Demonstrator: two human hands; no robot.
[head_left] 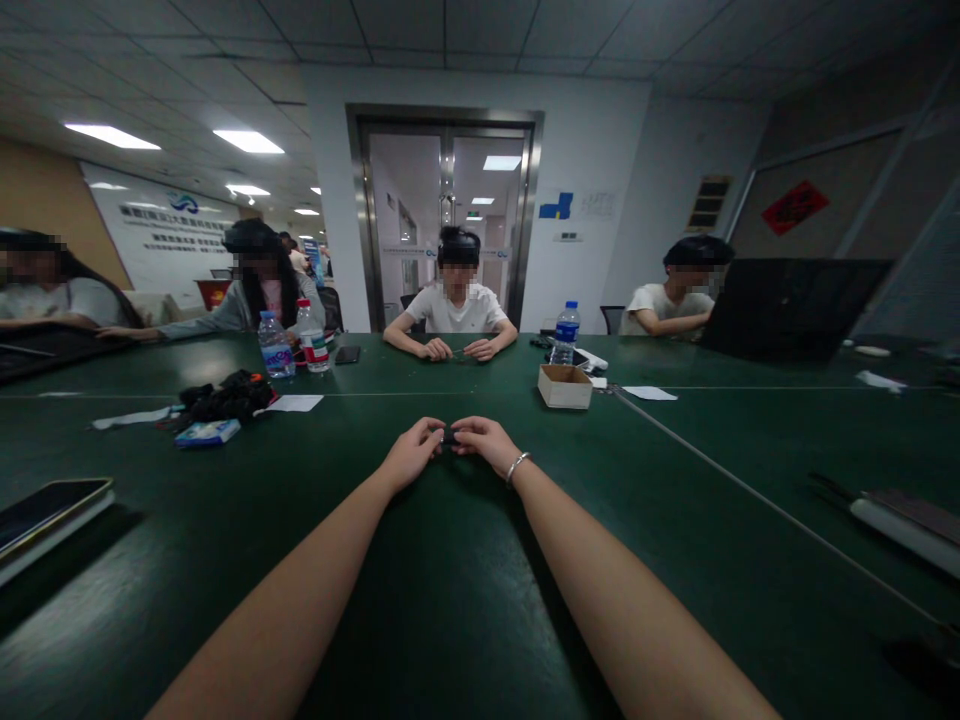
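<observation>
Both my arms stretch forward over a dark green table (465, 580). My left hand (414, 452) and my right hand (486, 444) meet at the middle of the table, fingers pinched together on a small dark object (449, 436) held between them. What the object is I cannot make out. A silver bracelet (517, 464) circles my right wrist. Both hands rest on or just above the tabletop.
A small cardboard box (565, 386) stands beyond my hands, water bottles (275, 345) and a dark bundle (225, 398) at the left. A phone (45, 505) lies near left. A laptop (787, 305) stands at the right. Several people sit around the far side.
</observation>
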